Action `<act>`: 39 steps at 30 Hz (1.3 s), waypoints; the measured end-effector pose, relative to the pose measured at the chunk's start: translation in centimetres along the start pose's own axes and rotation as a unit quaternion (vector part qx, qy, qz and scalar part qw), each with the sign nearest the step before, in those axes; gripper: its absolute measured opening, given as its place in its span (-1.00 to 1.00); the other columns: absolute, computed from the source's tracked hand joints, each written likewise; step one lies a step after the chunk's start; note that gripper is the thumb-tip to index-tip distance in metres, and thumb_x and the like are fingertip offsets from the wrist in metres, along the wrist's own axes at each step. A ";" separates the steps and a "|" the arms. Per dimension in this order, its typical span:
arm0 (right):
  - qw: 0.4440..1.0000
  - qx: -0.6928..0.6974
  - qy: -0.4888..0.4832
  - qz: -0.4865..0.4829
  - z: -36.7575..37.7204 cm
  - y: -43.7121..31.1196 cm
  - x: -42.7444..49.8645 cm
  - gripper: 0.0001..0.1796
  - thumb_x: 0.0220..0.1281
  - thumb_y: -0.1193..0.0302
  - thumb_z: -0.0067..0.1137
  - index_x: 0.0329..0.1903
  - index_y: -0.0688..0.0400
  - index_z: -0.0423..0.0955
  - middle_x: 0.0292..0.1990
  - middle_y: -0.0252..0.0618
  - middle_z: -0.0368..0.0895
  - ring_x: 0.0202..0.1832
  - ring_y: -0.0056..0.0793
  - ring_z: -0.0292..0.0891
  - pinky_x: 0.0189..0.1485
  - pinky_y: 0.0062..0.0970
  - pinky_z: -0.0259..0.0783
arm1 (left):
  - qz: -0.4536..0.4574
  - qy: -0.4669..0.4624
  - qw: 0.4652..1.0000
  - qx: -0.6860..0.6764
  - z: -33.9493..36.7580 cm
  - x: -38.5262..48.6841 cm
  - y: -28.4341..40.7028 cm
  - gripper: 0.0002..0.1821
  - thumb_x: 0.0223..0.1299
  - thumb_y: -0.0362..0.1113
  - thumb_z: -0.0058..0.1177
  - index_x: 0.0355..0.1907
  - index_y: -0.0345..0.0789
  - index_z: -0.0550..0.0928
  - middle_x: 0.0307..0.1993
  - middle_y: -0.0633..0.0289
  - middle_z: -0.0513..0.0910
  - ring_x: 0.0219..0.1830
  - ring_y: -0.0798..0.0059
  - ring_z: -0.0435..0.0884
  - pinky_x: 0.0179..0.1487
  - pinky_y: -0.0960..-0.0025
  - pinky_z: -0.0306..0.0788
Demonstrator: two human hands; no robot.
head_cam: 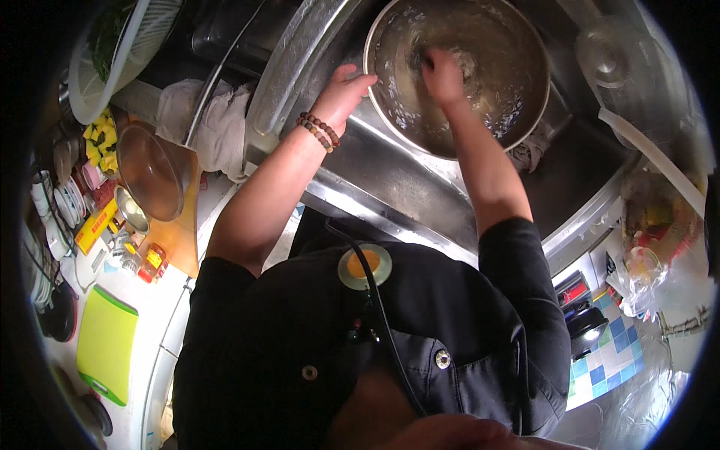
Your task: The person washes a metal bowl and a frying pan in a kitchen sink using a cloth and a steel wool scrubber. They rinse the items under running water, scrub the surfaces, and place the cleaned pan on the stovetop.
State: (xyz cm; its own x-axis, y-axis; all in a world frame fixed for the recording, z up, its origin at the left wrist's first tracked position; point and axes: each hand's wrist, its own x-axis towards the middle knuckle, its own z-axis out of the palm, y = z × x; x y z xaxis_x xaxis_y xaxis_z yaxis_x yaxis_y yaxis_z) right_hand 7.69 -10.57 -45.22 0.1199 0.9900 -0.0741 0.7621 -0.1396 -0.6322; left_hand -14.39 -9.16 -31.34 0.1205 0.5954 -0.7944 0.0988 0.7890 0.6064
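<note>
A large round metal basin sits in the stainless steel sink, holding swirling, cloudy water. At its left rim is my left hand, the thumb on the edge and the other fingers on the outer side. Two beaded bracelets circle that wrist. My right hand reaches into the basin, blurred, with its fingers down at the water. A pale patch shows in the water beside it. Whether those fingers hold anything is hidden. A wet cloth lies under the basin's lower right side.
A white strainer basket with greens stands at upper left. Rags hang over the sink's left edge. On the left counter are a brown bowl, yellow chunks, jars and a green cutting board. A clear plastic container is at right.
</note>
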 end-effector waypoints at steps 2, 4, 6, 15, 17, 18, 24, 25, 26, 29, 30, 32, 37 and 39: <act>0.999 0.005 -0.032 0.013 -1.8 1.5 -3.0 -0.69 -0.03 0.48 0.16 -0.13 0.10 0.52 -0.17 0.03 0.57 -0.09 0.02 0.49 -0.01 -0.19 0.41 | -0.005 0.001 1.000 -0.012 -0.1 0.1 0.0 -0.33 0.11 -0.19 0.13 0.23 -0.36 0.22 -0.01 0.14 0.52 0.04 0.41 0.46 0.17 0.33 0.23; 0.997 0.026 0.022 0.066 -4.7 5.2 -2.3 -0.66 -0.02 0.46 0.17 -0.08 0.08 0.52 -0.15 0.01 0.58 -0.09 -0.04 0.52 -0.01 -0.21 0.43 | -0.003 -0.014 1.000 -0.027 -0.1 -0.2 0.2 -0.20 0.04 -0.16 0.19 0.27 -0.44 0.16 -0.01 0.05 0.47 0.06 0.36 0.39 0.21 0.30 0.17; 0.986 -0.039 0.017 0.159 -5.9 4.5 2.4 -0.67 0.02 0.41 0.15 -0.08 0.11 0.51 -0.15 0.01 0.58 -0.09 0.01 0.50 -0.05 -0.19 0.44 | 0.002 -0.018 0.999 -0.029 0.3 -0.3 0.3 -0.21 0.05 -0.17 0.19 0.27 -0.44 0.16 -0.01 0.05 0.48 0.06 0.36 0.40 0.20 0.31 0.19; 0.986 -0.028 -0.006 0.165 -6.3 7.2 -1.1 -0.65 0.00 0.39 0.21 -0.09 0.17 0.50 -0.15 0.00 0.59 -0.09 0.00 0.51 0.00 -0.22 0.42 | 0.000 -0.010 0.999 -0.038 0.2 -0.6 0.4 -0.27 0.07 -0.21 0.17 0.25 -0.43 0.19 0.00 0.06 0.49 0.08 0.37 0.40 0.22 0.32 0.16; 0.984 -0.027 0.062 0.167 -6.3 5.5 3.0 -0.65 0.03 0.34 0.19 -0.08 0.17 0.50 -0.13 0.00 0.59 -0.08 0.03 0.51 0.01 -0.22 0.42 | 0.003 -0.022 0.999 -0.039 0.3 -0.4 0.4 -0.27 0.07 -0.21 0.16 0.25 -0.43 0.20 -0.01 0.07 0.49 0.08 0.38 0.40 0.21 0.33 0.17; 0.986 -0.033 0.058 0.153 -5.0 4.7 4.4 -0.65 0.04 0.34 0.18 -0.08 0.17 0.51 -0.11 0.01 0.58 -0.06 0.04 0.49 0.02 -0.20 0.41 | 0.006 -0.024 0.999 -0.030 0.3 -0.3 0.3 -0.27 0.07 -0.21 0.17 0.25 -0.43 0.19 -0.02 0.08 0.50 0.06 0.38 0.40 0.21 0.33 0.17; 0.997 -0.015 0.002 0.075 -3.4 4.4 -2.5 -0.67 -0.03 0.40 0.21 -0.13 0.17 0.51 -0.15 0.07 0.56 -0.06 0.01 0.48 -0.02 -0.17 0.40 | 0.002 -0.001 1.000 -0.024 0.1 -0.4 0.2 -0.33 0.10 -0.22 0.13 0.24 -0.36 0.22 -0.04 0.14 0.53 0.04 0.39 0.45 0.18 0.33 0.21; 0.996 -0.009 0.044 0.080 -4.0 7.1 -2.8 -0.68 -0.03 0.41 0.22 -0.15 0.19 0.50 -0.16 0.08 0.56 -0.08 0.03 0.48 -0.06 -0.15 0.41 | -0.003 0.004 1.000 -0.017 0.1 -0.4 0.2 -0.37 0.13 -0.23 0.11 0.23 -0.32 0.24 -0.05 0.17 0.54 0.04 0.40 0.47 0.17 0.34 0.22; 0.989 0.003 0.022 0.146 -6.3 5.9 -0.8 -0.69 -0.03 0.40 0.23 -0.17 0.21 0.48 -0.14 0.09 0.55 -0.10 0.07 0.48 -0.10 -0.13 0.41 | 0.003 0.007 1.000 0.000 0.1 -0.3 0.2 -0.37 0.13 -0.22 0.11 0.23 -0.33 0.23 -0.05 0.16 0.54 0.04 0.39 0.47 0.16 0.33 0.22; 0.985 -0.073 0.089 0.128 -6.0 5.2 2.8 -0.69 -0.03 0.44 0.20 -0.15 0.20 0.47 -0.11 0.09 0.53 -0.08 0.09 0.46 -0.09 -0.09 0.40 | 0.009 -0.011 1.000 0.000 0.4 -0.3 0.2 -0.36 0.13 -0.23 0.11 0.24 -0.34 0.22 -0.05 0.16 0.54 0.03 0.39 0.47 0.16 0.33 0.23; 0.988 -0.078 0.065 0.114 -5.4 5.0 1.6 -0.68 -0.03 0.44 0.20 -0.14 0.20 0.47 -0.12 0.09 0.53 -0.07 0.09 0.46 -0.08 -0.08 0.39 | 0.005 -0.024 0.999 -0.022 0.2 -0.2 0.2 -0.26 0.07 -0.23 0.16 0.26 -0.43 0.17 -0.04 0.08 0.50 0.08 0.38 0.39 0.24 0.32 0.15; 0.992 -0.093 0.014 0.078 -4.7 4.8 -2.0 -0.66 -0.04 0.45 0.19 -0.12 0.18 0.46 -0.13 0.08 0.52 -0.06 0.09 0.44 -0.08 -0.08 0.39 | -0.001 -0.011 1.000 -0.023 0.0 -0.7 -0.2 -0.26 0.07 -0.23 0.16 0.26 -0.42 0.18 -0.03 0.08 0.50 0.09 0.39 0.39 0.24 0.32 0.14; 0.983 -0.110 0.006 0.147 -7.4 4.5 1.9 -0.67 0.01 0.41 0.12 -0.09 0.14 0.46 -0.17 0.08 0.55 -0.08 0.11 0.46 -0.06 -0.08 0.40 | 0.014 0.003 1.000 0.018 0.4 0.0 -0.2 -0.34 0.12 -0.20 0.12 0.25 -0.34 0.23 -0.01 0.13 0.53 0.06 0.37 0.46 0.20 0.31 0.21; 0.983 -0.116 0.032 0.142 -6.7 5.3 3.9 -0.68 0.03 0.38 0.09 -0.10 0.14 0.46 -0.20 0.10 0.55 -0.12 0.12 0.48 -0.07 -0.05 0.40 | 0.008 -0.023 1.000 0.001 0.4 0.0 0.3 -0.29 0.07 -0.21 0.15 0.26 -0.37 0.20 0.01 0.09 0.48 0.10 0.35 0.39 0.23 0.30 0.16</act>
State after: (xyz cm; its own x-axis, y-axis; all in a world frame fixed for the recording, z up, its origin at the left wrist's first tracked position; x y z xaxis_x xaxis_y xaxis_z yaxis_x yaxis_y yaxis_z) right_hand 16.50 -7.61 -43.70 0.3834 0.9082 -0.1682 0.8153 -0.4183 -0.4005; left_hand -13.99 -8.98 -31.15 0.1671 0.6001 -0.7823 0.0988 0.7793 0.6189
